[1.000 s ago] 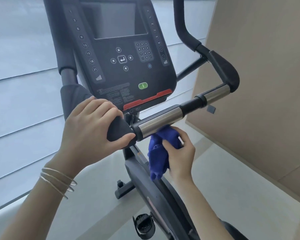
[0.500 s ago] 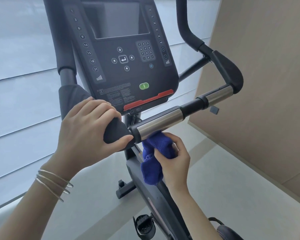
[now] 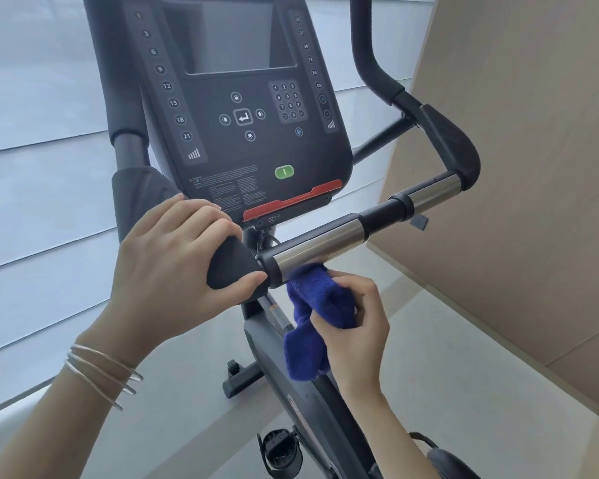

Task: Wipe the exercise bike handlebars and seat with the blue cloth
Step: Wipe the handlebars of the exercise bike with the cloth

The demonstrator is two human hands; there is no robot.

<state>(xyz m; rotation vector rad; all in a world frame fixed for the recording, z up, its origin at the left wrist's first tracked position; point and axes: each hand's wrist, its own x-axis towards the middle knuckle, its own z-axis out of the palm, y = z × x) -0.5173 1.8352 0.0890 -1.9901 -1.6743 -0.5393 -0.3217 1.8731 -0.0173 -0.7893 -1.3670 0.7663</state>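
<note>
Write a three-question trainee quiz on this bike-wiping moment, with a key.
1. True or false: the left hand holds the blue cloth.
2. Which part does the cloth touch? A) the console screen B) the underside of the near chrome handlebar section C) the pedal
3. Fill in: the left hand grips the black ____ next to the chrome section.

Key:
1. False; the right hand holds it.
2. B
3. handlebar grip
</note>
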